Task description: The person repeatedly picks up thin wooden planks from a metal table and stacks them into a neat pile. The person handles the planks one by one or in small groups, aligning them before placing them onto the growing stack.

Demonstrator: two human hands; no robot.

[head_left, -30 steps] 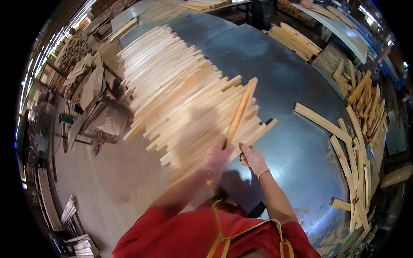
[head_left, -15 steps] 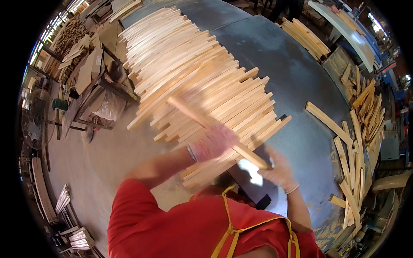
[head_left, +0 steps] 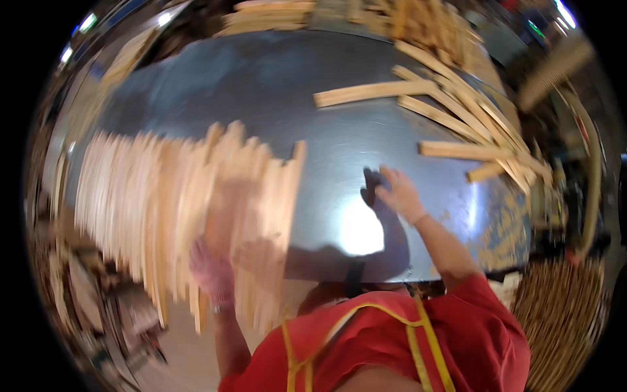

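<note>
A long row of pale wooden strips [head_left: 176, 183] lies side by side on a dark, shiny table [head_left: 261, 72]. My left hand [head_left: 212, 271], in a pinkish glove, is at the near part of the row, over the strips. Motion smears its fingers, so whether it grips a strip is unclear. To the right of the row, my right hand [head_left: 401, 196] hovers over bare table with fingers stretched out and apart. No strip shows in it. A dark reflection or shadow lies by its fingertips.
Loose wooden strips [head_left: 450, 117] lie crisscrossed on the table's right side, with a larger heap [head_left: 437, 29] behind. Another stack [head_left: 268, 16] sits beyond the far edge. A ribbed hose [head_left: 555, 72] and bundled sticks [head_left: 555, 320] are at the right.
The strip both hands held is no longer in the right hand. My view has turned right, so the row appears farther left. The hands have moved apart.
</note>
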